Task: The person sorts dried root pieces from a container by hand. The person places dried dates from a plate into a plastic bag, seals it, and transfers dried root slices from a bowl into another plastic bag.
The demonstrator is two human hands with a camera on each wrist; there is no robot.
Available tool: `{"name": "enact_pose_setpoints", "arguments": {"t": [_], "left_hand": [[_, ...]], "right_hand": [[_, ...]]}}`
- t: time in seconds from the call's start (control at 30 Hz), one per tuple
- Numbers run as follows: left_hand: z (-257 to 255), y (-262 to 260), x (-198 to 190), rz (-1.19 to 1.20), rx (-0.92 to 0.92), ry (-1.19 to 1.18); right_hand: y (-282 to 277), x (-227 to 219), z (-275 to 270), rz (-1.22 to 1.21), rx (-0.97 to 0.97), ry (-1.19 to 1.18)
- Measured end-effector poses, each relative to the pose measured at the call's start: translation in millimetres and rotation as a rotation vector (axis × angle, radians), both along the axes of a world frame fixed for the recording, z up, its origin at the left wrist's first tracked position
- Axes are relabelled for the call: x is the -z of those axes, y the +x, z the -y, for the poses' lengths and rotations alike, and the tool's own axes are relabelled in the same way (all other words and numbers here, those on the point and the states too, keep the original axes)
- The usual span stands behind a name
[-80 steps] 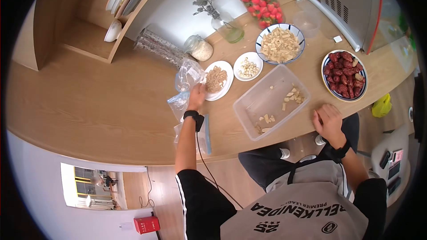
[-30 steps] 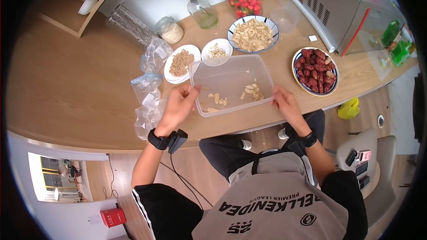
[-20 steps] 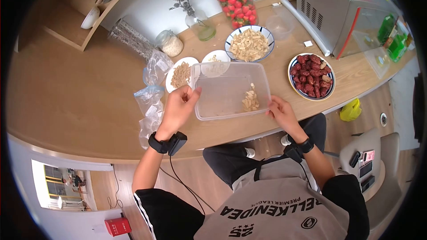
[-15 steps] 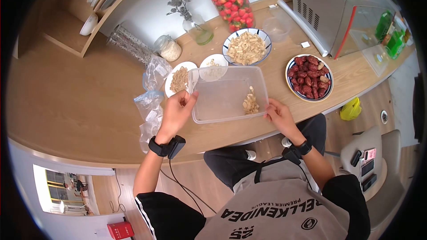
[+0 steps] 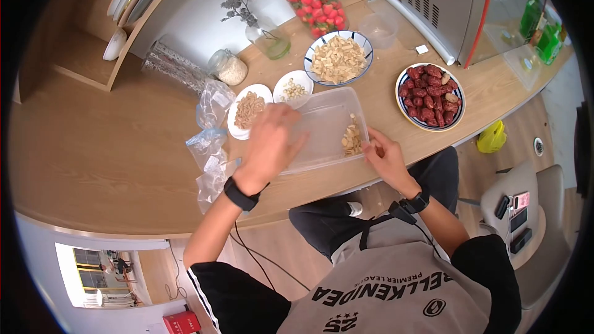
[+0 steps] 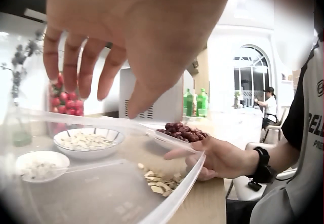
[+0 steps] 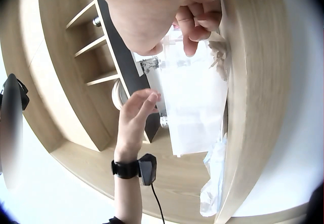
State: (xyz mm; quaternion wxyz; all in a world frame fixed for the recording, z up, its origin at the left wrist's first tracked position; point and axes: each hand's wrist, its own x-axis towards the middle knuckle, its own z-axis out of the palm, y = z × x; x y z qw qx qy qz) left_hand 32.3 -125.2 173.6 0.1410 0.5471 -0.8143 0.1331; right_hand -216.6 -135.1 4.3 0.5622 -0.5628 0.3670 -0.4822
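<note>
A clear plastic box [image 5: 328,120] stands tilted near the table's front edge, with pale dried slices [image 5: 352,137] heaped at its right end. My right hand [image 5: 387,159] pinches the box's right rim between thumb and fingers. Over the box's left part hovers my left hand [image 5: 270,145], somewhat blurred. Its fingers [image 6: 88,69] hang loosely spread above the box in the left wrist view, holding nothing. Just past that hand lie a white plate of brownish strips [image 5: 250,111] and a small white plate of cream-coloured seeds [image 5: 292,89]. The left hand covers the box's left rim.
Behind the box stands a patterned bowl of pale pieces [image 5: 338,57]; a plate of red dates [image 5: 429,96] is to the right. Plastic bags [image 5: 210,142] lie at the left. Farther back are a glass jar [image 5: 228,67], a vase [image 5: 269,41], strawberries [image 5: 315,3] and a microwave [image 5: 442,6].
Both hands took the box by its rims and tilted it; the scattered slices slid into a heap at the right. The left hand has since let go and moved over the box.
</note>
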Motion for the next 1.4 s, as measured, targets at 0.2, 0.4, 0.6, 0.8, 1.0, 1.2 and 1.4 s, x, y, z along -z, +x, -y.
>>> {"name": "enact_pose_setpoints", "arguments": {"t": [0.2, 0.4, 0.6, 0.8, 1.0, 1.2, 1.4], "left_hand": [[36.3, -24.7, 57.6, -0.006, 0.253, 0.583], [40.6, -49.4, 69.1, 0.008, 0.158, 0.693], [47.0, -49.2, 101.4, -0.186, 0.311, 0.687], [56.4, -59.1, 111.5, -0.289, 0.341, 0.75], [59.4, -64.6, 109.3, -0.404, 0.293, 0.895], [62.6, -63.3, 111.2, -0.44, 0.32, 0.914], [68.4, -55.6, 136.8, -0.511, 0.365, 0.927]], "right_hand": [[4.2, 2.7, -1.4, -0.01, 0.024, -0.039], [5.3, 2.4, -1.2, -0.016, 0.052, -0.037], [7.4, 0.7, 0.4, -0.027, 0.094, -0.079], [4.5, -1.8, 2.2, -0.022, 0.118, -0.065], [6.8, 4.9, 3.4, 0.011, 0.129, -0.086], [6.6, 2.5, 2.7, 0.008, 0.14, -0.101], [6.3, 6.1, 3.5, 0.017, 0.129, -0.103]]}}
